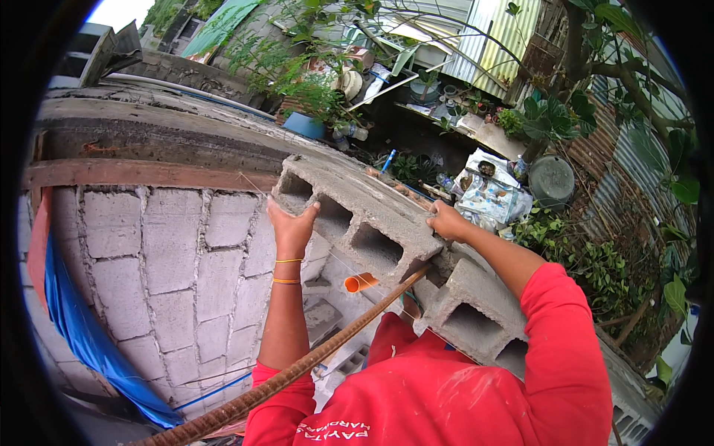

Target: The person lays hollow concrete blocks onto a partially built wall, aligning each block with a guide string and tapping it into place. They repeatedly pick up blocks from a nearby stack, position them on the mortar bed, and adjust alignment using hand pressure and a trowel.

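Note:
A grey hollow concrete block [362,210] lies on the wall top in front of me, its open cavities turned toward me. My left hand [292,225] grips its left end, the thumb against the face beside a cavity. At the right end my right hand [448,223] has its fingers closed over the far corner. Just right of it, a second hollow block [483,301] sits in line, with a rough gap of mortar between the two. A rusty ribbed steel bar [320,353] slants from the lower left up to that gap. A thin string runs near my left hand.
An orange pipe end [360,282] sticks out below the block. At left stand a block wall [175,275], a reddish wooden beam [149,173] and a blue tarp [93,334]. Beyond the wall are a blue basin [303,125], a grey round tub [551,181], litter, plants and corrugated sheets.

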`<action>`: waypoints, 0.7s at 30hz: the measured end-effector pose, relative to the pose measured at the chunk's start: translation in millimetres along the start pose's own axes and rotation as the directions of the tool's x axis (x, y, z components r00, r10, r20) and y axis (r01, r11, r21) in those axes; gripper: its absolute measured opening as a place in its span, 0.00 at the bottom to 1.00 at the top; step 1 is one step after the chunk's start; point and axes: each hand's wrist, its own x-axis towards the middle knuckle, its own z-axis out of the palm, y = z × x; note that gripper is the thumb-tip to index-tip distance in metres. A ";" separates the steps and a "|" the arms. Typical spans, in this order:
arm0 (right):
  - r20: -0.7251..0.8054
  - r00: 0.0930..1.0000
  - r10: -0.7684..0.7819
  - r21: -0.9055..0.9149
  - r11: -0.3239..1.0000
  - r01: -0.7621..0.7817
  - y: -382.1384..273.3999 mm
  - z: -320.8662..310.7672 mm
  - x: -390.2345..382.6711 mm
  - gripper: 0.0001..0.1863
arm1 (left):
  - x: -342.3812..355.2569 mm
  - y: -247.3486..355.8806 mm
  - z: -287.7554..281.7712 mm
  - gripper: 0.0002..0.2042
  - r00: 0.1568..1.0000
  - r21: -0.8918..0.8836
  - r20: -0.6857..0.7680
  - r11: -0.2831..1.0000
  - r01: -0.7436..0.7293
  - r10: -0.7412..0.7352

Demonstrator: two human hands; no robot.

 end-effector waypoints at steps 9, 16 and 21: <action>0.099 0.989 -0.107 -0.255 0.958 0.129 2.7 1.1 13.6 0.26 | -34.1 7.8 -2.8 0.48 0.626 -0.533 0.649 0.329 0.780 -0.432; 0.142 0.987 -0.069 -0.053 0.996 0.077 42.8 14.5 51.2 0.27 | -41.8 1.7 -2.9 0.42 0.623 -0.533 0.674 0.322 0.782 -0.398; 0.223 0.946 -0.236 -0.329 0.895 0.301 42.3 6.8 50.3 0.27 | -44.5 17.6 -10.8 0.58 0.643 -0.546 0.664 0.341 0.766 -0.382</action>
